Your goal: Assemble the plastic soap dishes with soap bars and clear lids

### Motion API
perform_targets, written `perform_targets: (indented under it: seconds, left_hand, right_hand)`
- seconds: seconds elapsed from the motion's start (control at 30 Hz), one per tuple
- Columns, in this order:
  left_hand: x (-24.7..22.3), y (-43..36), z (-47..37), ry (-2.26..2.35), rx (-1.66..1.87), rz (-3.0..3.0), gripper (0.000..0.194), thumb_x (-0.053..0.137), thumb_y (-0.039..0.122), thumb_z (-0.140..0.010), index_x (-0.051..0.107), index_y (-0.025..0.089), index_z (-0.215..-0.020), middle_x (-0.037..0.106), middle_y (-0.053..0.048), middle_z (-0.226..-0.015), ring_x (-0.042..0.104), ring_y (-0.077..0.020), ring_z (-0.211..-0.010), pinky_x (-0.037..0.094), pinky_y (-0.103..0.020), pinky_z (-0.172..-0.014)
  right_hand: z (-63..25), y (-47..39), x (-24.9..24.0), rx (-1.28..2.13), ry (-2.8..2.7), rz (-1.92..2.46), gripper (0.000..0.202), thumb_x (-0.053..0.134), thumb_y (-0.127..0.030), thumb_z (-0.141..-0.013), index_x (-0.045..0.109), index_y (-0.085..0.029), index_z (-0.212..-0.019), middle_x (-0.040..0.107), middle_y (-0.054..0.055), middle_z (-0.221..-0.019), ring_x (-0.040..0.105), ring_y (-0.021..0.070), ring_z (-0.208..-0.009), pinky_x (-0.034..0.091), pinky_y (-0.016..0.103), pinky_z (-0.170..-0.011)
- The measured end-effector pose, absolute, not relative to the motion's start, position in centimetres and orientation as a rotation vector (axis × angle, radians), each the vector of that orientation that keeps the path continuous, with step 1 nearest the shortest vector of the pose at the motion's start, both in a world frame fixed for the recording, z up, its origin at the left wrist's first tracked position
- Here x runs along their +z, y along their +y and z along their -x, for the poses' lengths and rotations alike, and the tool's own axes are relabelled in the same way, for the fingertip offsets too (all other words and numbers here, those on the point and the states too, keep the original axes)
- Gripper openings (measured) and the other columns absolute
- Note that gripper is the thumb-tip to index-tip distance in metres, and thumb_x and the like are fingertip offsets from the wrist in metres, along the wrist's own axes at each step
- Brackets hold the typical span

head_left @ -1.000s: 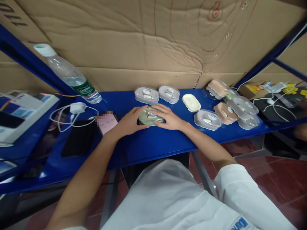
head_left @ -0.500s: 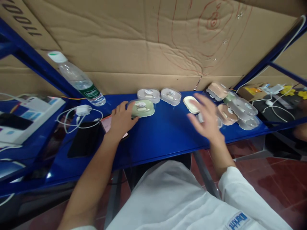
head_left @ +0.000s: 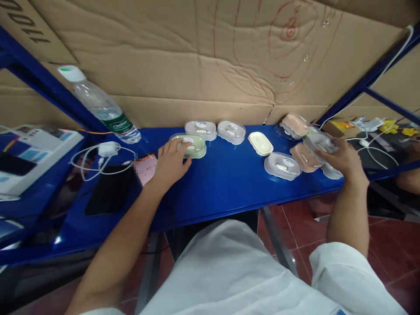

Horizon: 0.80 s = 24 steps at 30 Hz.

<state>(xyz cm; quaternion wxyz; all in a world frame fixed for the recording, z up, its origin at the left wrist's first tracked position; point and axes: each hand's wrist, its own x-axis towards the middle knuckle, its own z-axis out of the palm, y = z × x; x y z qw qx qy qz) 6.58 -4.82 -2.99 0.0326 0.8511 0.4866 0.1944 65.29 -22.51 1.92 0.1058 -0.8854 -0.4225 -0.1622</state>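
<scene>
On the left of the blue table, my left hand (head_left: 172, 164) lies with its fingers apart over the near-left end of a green soap box (head_left: 197, 152) with a clear lid, touching it without a visible grip. At the right, my right hand (head_left: 346, 162) has its thumb and fingers around a grey clear-lidded soap box (head_left: 318, 141) on top of the pile; its far end is hidden by the fingers. A brown soap box (head_left: 305, 158) and another grey soap box (head_left: 282, 166) are just left of that hand. A cream oval piece (head_left: 260, 143) lies flat behind them.
Two grey boxes (head_left: 231, 132) stand along the cardboard wall (head_left: 164, 65). Stacked boxes (head_left: 295, 126) are at the back right. On the left are a water bottle (head_left: 114, 120), a charger with cable (head_left: 108, 149), a black phone (head_left: 106, 192) and a lit pink-screened phone (head_left: 146, 168).
My right hand has moved right, from above the near grey box to the pile, and closed on a grey box there. My left hand stays at the green box.
</scene>
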Motion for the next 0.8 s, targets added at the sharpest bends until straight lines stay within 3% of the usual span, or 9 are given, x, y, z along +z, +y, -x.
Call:
perform_targets:
  seconds: [0.1,0.2,0.3,0.43,0.53,0.6,0.67,0.8]
  left_hand:
    - [-2.9,-4.9,-6.6,1.512,0.585,-2.643,0.050,0.055,0.035,-0.102,0.057,0.027,-0.151,0.055,-0.016,-0.159,0.049,-0.0406,-0.149,0.042,-0.061,-0.121]
    - [-2.9,-4.9,-6.5,1.507,0.577,-2.661,0.051,0.055,0.037,-0.102,0.056,0.027,-0.152,0.054,-0.016,-0.160,0.048,-0.0410,-0.149,0.043,-0.061,-0.121]
    - [-2.9,-4.9,-6.5,1.504,0.563,-2.652,0.051,0.055,0.038,-0.102,0.055,0.027,-0.152,0.054,-0.016,-0.161,0.048,-0.0413,-0.150,0.043,-0.062,-0.121]
    - [-3.1,-4.7,-6.4,1.503,0.571,-2.644,0.052,0.055,0.038,-0.102,0.056,0.027,-0.153,0.054,-0.016,-0.161,0.049,-0.0417,-0.149,0.042,-0.062,-0.121]
    - [-3.3,-4.7,-6.3,1.488,0.597,-2.668,0.052,0.053,0.039,-0.104,0.055,0.026,-0.153,0.054,-0.017,-0.161,0.049,-0.0419,-0.149,0.042,-0.062,-0.121]
    - [-3.5,-4.7,-6.3,1.487,0.606,-2.681,0.051,0.052,0.040,-0.105,0.055,0.026,-0.154,0.055,-0.017,-0.161,0.050,-0.0414,-0.149,0.043,-0.061,-0.120]
    - [-3.5,-4.8,-6.3,1.485,0.610,-2.685,0.051,0.052,0.040,-0.105,0.055,0.027,-0.154,0.055,-0.016,-0.161,0.050,-0.0409,-0.149,0.043,-0.061,-0.120]
    - [-3.6,-4.8,-6.4,1.468,0.623,-2.689,0.050,0.051,0.040,-0.106,0.056,0.024,-0.153,0.055,-0.018,-0.162,0.050,-0.0417,-0.150,0.042,-0.061,-0.120]
  right_hand:
    - [-60.7,-19.2,2.7,-0.332,-1.391,2.452,0.080,0.078,-0.061,-0.091,0.056,-0.023,-0.159,0.066,0.029,-0.149,0.065,0.0383,-0.139,0.053,0.048,-0.108]
    - [-56.4,-14.0,3.0,-0.178,-1.666,2.288,0.074,0.074,-0.051,-0.099,0.052,-0.014,-0.159,0.062,0.030,-0.153,0.063,0.0353,-0.140,0.048,0.043,-0.114]
    - [-53.2,-8.5,2.2,0.062,-1.813,2.284,0.074,0.070,-0.052,-0.102,0.050,-0.010,-0.160,0.063,0.030,-0.152,0.064,0.0354,-0.138,0.048,0.042,-0.114]
    - [-50.6,-3.8,0.6,0.123,-1.833,2.312,0.080,0.073,-0.057,-0.099,0.049,-0.010,-0.159,0.060,0.029,-0.154,0.064,0.0400,-0.138,0.048,0.049,-0.116]
    - [-50.4,-3.0,0.5,0.160,-1.867,2.282,0.074,0.063,-0.060,-0.105,0.051,-0.012,-0.159,0.063,0.025,-0.153,0.064,0.0354,-0.139,0.048,0.045,-0.117]
    - [-51.3,-3.3,1.3,0.119,-1.877,2.261,0.067,0.052,-0.059,-0.111,0.053,-0.013,-0.159,0.066,0.023,-0.151,0.066,0.0304,-0.135,0.048,0.041,-0.114]
    - [-53.1,-4.0,2.5,-0.009,-1.829,2.273,0.066,0.047,-0.055,-0.114,0.051,-0.009,-0.161,0.062,0.029,-0.152,0.063,0.0302,-0.137,0.045,0.044,-0.114]
    - [-58.3,-5.5,4.8,-0.337,-1.590,2.434,0.071,0.057,-0.050,-0.110,0.044,-0.007,-0.165,0.042,0.037,-0.166,0.044,0.0335,-0.154,0.032,0.052,-0.118]
